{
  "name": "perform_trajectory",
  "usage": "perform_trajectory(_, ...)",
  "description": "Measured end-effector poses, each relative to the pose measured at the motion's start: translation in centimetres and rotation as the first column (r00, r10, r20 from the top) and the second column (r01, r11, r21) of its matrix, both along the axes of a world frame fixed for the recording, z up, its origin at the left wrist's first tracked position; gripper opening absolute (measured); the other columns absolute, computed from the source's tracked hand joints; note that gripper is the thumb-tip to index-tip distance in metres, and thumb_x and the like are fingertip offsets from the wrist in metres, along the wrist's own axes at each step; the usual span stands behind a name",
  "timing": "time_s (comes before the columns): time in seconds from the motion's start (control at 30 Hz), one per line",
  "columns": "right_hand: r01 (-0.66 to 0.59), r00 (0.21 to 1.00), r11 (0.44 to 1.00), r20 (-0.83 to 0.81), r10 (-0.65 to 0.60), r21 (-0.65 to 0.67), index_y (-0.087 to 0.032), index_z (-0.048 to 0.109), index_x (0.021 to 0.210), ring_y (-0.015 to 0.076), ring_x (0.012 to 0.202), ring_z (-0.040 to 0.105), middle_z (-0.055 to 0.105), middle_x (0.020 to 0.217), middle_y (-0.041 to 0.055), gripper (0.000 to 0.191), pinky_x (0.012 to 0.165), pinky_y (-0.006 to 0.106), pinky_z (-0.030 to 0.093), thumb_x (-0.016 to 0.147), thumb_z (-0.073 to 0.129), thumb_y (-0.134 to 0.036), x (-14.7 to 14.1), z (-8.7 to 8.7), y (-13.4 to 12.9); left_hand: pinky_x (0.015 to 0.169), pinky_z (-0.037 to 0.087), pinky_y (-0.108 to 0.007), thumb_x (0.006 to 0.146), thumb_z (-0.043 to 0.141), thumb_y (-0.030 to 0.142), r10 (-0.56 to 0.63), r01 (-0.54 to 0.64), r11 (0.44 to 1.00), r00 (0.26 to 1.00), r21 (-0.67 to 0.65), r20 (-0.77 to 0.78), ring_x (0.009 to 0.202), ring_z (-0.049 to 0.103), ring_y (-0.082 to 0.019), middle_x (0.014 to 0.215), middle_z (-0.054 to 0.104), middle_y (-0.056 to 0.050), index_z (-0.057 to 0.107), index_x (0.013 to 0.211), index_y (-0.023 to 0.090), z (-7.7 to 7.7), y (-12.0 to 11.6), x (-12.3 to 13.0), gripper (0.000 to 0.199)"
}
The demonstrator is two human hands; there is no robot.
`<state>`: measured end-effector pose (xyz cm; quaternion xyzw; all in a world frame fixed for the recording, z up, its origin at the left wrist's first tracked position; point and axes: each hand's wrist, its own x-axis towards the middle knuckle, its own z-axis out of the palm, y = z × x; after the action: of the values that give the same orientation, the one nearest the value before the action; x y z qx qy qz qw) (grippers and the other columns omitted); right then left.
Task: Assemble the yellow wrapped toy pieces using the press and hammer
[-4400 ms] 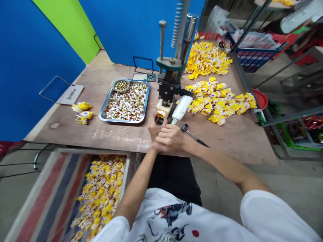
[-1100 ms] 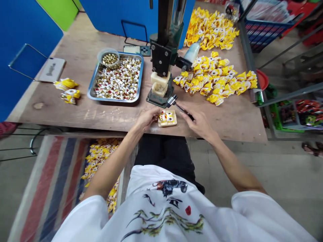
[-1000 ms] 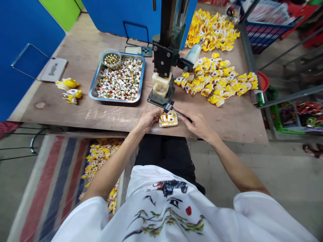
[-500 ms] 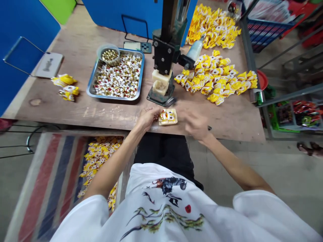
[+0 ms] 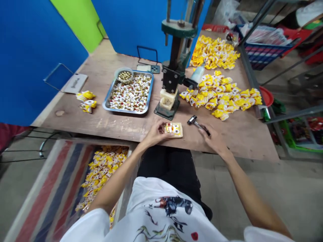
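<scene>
My left hand (image 5: 156,133) is at the table's front edge, fingers closed at the left end of a yellow-and-white plastic animal-face piece (image 5: 174,128). That piece lies face up in a cream-coloured block (image 5: 179,133), its eyes and some red showing. To the right, my right hand (image 5: 214,138) has its fingers around the dark handle of a small hammer (image 5: 192,120). The metal head points left, at or just over the tabletop. Just behind the block stands a hand press (image 5: 170,79) with a cream fixture (image 5: 167,98) on its base.
A metal tray (image 5: 107,108) of small white, red and gold parts stands left of the press, a tub (image 5: 125,75) of gold beads in its corner. Yellow-and-white pieces (image 5: 217,92) are heaped at right, more (image 5: 214,52) behind. Two lie at left (image 5: 87,101). A box (image 5: 107,164) below holds several more.
The hammer, blurred near the block before, has come to the right with my right hand and is low over the table. My left hand stays at the block. The camera view has shifted.
</scene>
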<state>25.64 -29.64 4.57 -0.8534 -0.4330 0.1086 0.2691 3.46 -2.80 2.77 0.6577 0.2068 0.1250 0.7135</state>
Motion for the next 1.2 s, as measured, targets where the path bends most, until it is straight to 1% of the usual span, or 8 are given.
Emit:
perform_trajectory(0.17,0.047,0.987,0.999,0.155,-0.044,-0.02,-0.024,0.075,0.143,0.0398,0.116,0.075,0.076,0.127,0.0188,0.048,0.101,0.057,0.062,0.109,0.055,-0.052,0.9,-0.9,0.3,0.083,0.057,-0.03,0.072,0.102,0.045,0.156,-0.17,0.974,0.983,0.152,0.101,0.099,0.07,-0.021,0.122,0.072,-0.01,0.079,0.119,0.021,2.9,3.6,-3.7,0.057)
perform_trajectory(0.27,0.025,0.997,0.989,0.066,-0.035,0.144,-0.027,0.077,0.138,0.0358,0.115,0.075,0.077,0.129,0.0152,0.04,0.104,0.054,0.061,0.109,0.062,-0.049,-1.3,1.4,3.6,0.097,0.059,-0.034,0.074,0.102,0.043,0.394,-0.411,0.883,0.911,0.226,0.118,0.11,0.073,-0.023,0.125,0.076,-0.009,0.077,0.121,0.022,4.0,6.8,-8.0,0.057)
perform_trajectory(0.33,-0.026,0.996,0.964,-0.071,0.047,0.265,-0.028,0.078,0.132,0.0307,0.115,0.076,0.079,0.128,0.0113,0.031,0.104,0.048,0.062,0.109,0.066,-0.045,-4.5,3.5,7.1,0.1,0.061,-0.036,0.071,0.104,0.042,0.467,-0.479,0.839,0.877,0.256,0.111,0.112,0.074,-0.025,0.123,0.078,-0.009,0.077,0.121,0.021,3.9,7.7,-9.8,0.061)
perform_trajectory(0.47,-0.068,0.916,0.905,-0.333,0.223,0.42,-0.025,0.077,0.134,0.0228,0.106,0.079,0.082,0.123,0.008,0.034,0.096,0.039,0.066,0.108,0.07,-0.045,-10.9,6.0,14.8,0.099,0.066,-0.039,0.07,0.105,0.041,0.423,-0.448,0.861,0.894,0.241,0.15,0.113,0.076,-0.026,0.12,0.079,-0.01,0.078,0.122,0.02,3.6,6.1,-9.8,0.063)
perform_trajectory(0.57,-0.009,0.847,0.889,-0.469,0.25,0.458,-0.023,0.076,0.135,0.0204,0.1,0.081,0.083,0.116,0.0069,0.039,0.089,0.033,0.068,0.104,0.076,-0.047,-13.3,6.1,17.5,0.098,0.068,-0.039,0.072,0.105,0.04,0.387,-0.44,0.855,0.894,0.275,0.227,0.11,0.078,-0.026,0.12,0.079,-0.011,0.078,0.124,0.02,4.0,4.4,-9.1,0.063)
perform_trajectory(0.73,-0.066,0.803,0.888,-0.504,0.318,0.456,-0.027,0.074,0.142,0.0212,0.115,0.081,0.079,0.138,0.0073,0.036,0.098,0.034,0.07,0.11,0.068,-0.04,-14.3,6.6,16.6,0.098,0.07,-0.042,0.072,0.104,0.045,0.38,-0.456,0.811,0.887,0.368,0.262,0.111,0.079,-0.028,0.125,0.079,-0.012,0.079,0.127,0.022,4.8,3.9,-9.7,0.065)
perform_trajectory(1.03,-0.058,0.813,0.878,-0.487,0.318,0.476,-0.029,0.075,0.144,0.0202,0.102,0.084,0.081,0.137,0.0059,0.034,0.094,0.036,0.073,0.112,0.063,-0.033,-15.4,9.0,15.1,0.097,0.071,-0.041,0.073,0.105,0.045,0.417,-0.52,0.753,0.851,0.403,0.319,0.116,0.078,-0.028,0.125,0.079,-0.011,0.078,0.126,0.023,7.1,2.4,-10.5,0.064)
perform_trajectory(1.2,-0.152,0.95,0.79,-0.133,0.283,0.593,-0.035,0.079,0.138,0.0247,0.114,0.08,0.081,0.131,0.0056,0.036,0.102,0.041,0.07,0.105,0.075,-0.022,-16.5,10.2,14.9,0.09,0.072,-0.038,0.077,0.103,0.031,0.376,-0.514,0.723,0.853,0.462,0.361,0.11,0.08,-0.027,0.122,0.079,-0.01,0.076,0.13,0.025,9.5,1.2,-11.2,0.06)
